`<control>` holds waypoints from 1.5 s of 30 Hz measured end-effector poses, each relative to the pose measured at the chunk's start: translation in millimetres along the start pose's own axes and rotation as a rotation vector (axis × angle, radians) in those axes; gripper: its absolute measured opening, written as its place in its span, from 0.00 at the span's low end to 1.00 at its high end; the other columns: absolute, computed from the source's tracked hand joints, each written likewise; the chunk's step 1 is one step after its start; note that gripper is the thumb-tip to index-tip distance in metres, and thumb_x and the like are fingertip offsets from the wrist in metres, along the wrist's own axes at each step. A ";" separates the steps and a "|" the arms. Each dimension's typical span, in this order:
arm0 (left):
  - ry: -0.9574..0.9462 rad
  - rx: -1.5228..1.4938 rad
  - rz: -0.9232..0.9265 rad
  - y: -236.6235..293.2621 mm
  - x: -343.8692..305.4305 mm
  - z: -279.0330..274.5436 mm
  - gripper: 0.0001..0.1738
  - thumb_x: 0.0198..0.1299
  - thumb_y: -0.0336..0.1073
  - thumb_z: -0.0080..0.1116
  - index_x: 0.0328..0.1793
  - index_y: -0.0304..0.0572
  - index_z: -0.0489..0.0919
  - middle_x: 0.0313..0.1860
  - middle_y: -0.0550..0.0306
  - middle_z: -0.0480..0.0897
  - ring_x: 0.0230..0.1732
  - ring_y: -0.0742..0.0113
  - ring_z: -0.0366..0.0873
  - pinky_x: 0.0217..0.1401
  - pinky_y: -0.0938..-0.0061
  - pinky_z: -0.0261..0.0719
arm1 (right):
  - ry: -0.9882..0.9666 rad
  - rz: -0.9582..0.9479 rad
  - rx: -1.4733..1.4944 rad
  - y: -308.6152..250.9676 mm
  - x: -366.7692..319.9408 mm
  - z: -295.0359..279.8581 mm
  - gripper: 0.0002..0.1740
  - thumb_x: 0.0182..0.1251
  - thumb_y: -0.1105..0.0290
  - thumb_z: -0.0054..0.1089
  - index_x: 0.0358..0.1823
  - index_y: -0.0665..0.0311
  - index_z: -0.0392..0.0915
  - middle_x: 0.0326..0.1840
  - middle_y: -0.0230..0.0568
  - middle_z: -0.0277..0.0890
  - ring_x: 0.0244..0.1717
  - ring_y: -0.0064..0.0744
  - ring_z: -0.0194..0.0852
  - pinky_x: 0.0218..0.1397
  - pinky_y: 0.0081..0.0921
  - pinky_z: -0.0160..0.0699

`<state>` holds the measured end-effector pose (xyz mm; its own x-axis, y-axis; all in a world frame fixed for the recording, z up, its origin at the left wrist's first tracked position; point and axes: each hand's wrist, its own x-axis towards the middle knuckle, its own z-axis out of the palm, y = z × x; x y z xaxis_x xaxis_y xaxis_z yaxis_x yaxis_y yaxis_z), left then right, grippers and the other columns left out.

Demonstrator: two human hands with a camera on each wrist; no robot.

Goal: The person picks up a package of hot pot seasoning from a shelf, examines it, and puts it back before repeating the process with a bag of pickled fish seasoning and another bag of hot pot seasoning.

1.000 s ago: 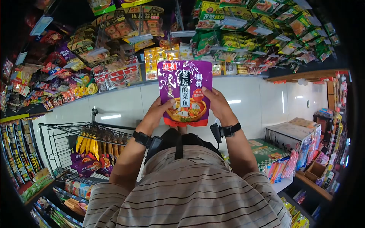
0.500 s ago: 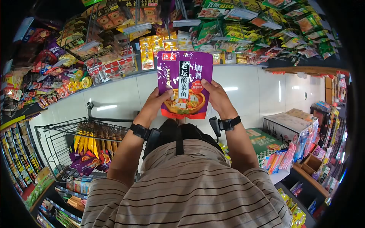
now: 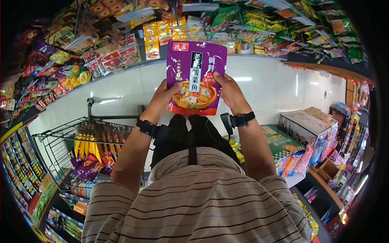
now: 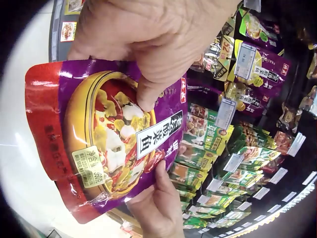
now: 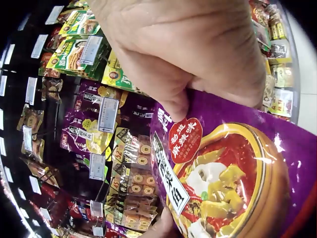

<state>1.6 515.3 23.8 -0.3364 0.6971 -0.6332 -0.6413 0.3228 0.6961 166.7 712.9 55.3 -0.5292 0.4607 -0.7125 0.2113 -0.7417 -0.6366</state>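
Aisle check from where I'm standing: wire shopping cart (image 3: 60,131) at the shopper's left, yellow packets (image 3: 86,149) lined up inside, purple pouches (image 3: 87,170) in front of them. Ahead, hanging racks: yellow sachets (image 3: 151,40) mid, green seasoning packets (image 3: 259,20) to the right, price tags (image 3: 135,14) out front. Pale tile floor (image 3: 259,93), glossy, reflecting tube lights. Right side: white carton (image 3: 304,121) beside green box (image 3: 279,137), checkered edge.

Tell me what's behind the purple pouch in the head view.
Pale floor shows around the purple pouch, and yellow packets beyond its top edge. The left hand and right hand grip it, thumbs in front; what lies directly behind, including most fingers, is covered.
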 end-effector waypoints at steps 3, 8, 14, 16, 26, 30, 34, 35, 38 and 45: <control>0.027 0.044 -0.008 -5.9 13.0 -1.2 0.32 0.68 0.48 0.69 0.69 0.36 0.73 0.59 0.55 0.83 0.61 0.68 0.79 0.69 0.71 0.74 | -0.009 0.018 0.040 11.4 23.0 -11.5 0.17 0.77 0.63 0.63 0.58 0.68 0.79 0.54 0.35 0.83 0.54 0.24 0.79 0.63 0.24 0.75; 0.116 0.065 -0.038 -26.9 34.7 -3.7 0.32 0.67 0.49 0.69 0.68 0.37 0.74 0.58 0.55 0.83 0.61 0.69 0.79 0.67 0.71 0.75 | -0.083 0.085 0.064 30.2 62.7 -34.1 0.15 0.76 0.64 0.63 0.56 0.66 0.80 0.52 0.34 0.84 0.53 0.24 0.80 0.62 0.24 0.76; 0.203 0.015 -0.030 -52.1 57.7 -0.3 0.31 0.67 0.48 0.69 0.69 0.38 0.74 0.59 0.56 0.83 0.62 0.69 0.79 0.68 0.70 0.75 | -0.121 0.138 0.048 37.7 100.2 -47.2 0.14 0.76 0.65 0.63 0.55 0.65 0.81 0.51 0.34 0.85 0.53 0.24 0.80 0.61 0.25 0.77; 0.221 -0.015 -0.025 -57.3 63.3 0.1 0.31 0.67 0.48 0.70 0.68 0.38 0.74 0.59 0.56 0.83 0.62 0.69 0.78 0.68 0.70 0.74 | -0.118 0.160 0.046 38.3 107.7 -48.8 0.15 0.76 0.64 0.63 0.56 0.65 0.81 0.52 0.34 0.85 0.52 0.24 0.81 0.61 0.26 0.78; 0.256 0.081 0.076 -89.5 101.6 -9.4 0.27 0.68 0.49 0.67 0.61 0.34 0.77 0.50 0.60 0.81 0.52 0.74 0.75 0.60 0.74 0.74 | -0.114 -0.018 -0.083 59.4 136.6 -61.0 0.22 0.77 0.60 0.62 0.61 0.71 0.77 0.56 0.35 0.82 0.54 0.24 0.77 0.62 0.25 0.76; 0.305 0.098 -0.008 -105.8 127.4 -10.2 0.28 0.71 0.52 0.64 0.65 0.38 0.76 0.52 0.60 0.81 0.55 0.73 0.74 0.64 0.74 0.71 | -0.111 -0.010 -0.108 47.3 133.9 -53.7 0.17 0.79 0.62 0.61 0.58 0.68 0.81 0.50 0.30 0.83 0.50 0.17 0.77 0.58 0.20 0.76; 0.303 0.001 0.106 -99.5 142.0 -0.9 0.31 0.68 0.54 0.67 0.66 0.39 0.75 0.47 0.62 0.79 0.50 0.75 0.74 0.58 0.75 0.73 | -0.109 -0.086 -0.189 46.7 139.5 -51.1 0.15 0.79 0.62 0.60 0.56 0.65 0.82 0.47 0.27 0.83 0.47 0.16 0.75 0.55 0.19 0.75; 0.302 -0.016 0.108 -95.7 143.0 0.1 0.32 0.68 0.55 0.67 0.67 0.39 0.74 0.48 0.61 0.79 0.51 0.74 0.74 0.58 0.75 0.73 | -0.110 -0.090 -0.195 47.0 142.1 -50.4 0.15 0.79 0.62 0.60 0.55 0.65 0.82 0.47 0.26 0.83 0.46 0.15 0.75 0.55 0.19 0.75; 0.306 -0.036 0.068 -98.6 152.9 -9.7 0.27 0.71 0.54 0.63 0.64 0.43 0.76 0.47 0.62 0.81 0.52 0.75 0.75 0.61 0.74 0.72 | -0.092 -0.071 -0.207 38.9 142.1 -37.3 0.15 0.79 0.61 0.59 0.54 0.66 0.82 0.45 0.26 0.82 0.45 0.15 0.74 0.53 0.20 0.75; 0.352 -0.010 0.045 -104.4 164.2 -41.2 0.28 0.71 0.58 0.62 0.62 0.42 0.78 0.46 0.61 0.82 0.51 0.75 0.76 0.59 0.76 0.73 | -0.085 0.017 -0.295 52.7 177.8 -27.1 0.15 0.77 0.57 0.62 0.51 0.63 0.81 0.45 0.29 0.84 0.41 0.15 0.78 0.42 0.15 0.75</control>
<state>-15.1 569.6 -166.8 -0.5806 0.4465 -0.6808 -0.6263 0.2893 0.7239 106.0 768.9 -112.9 -0.5880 0.3975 -0.7045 0.4437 -0.5698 -0.6917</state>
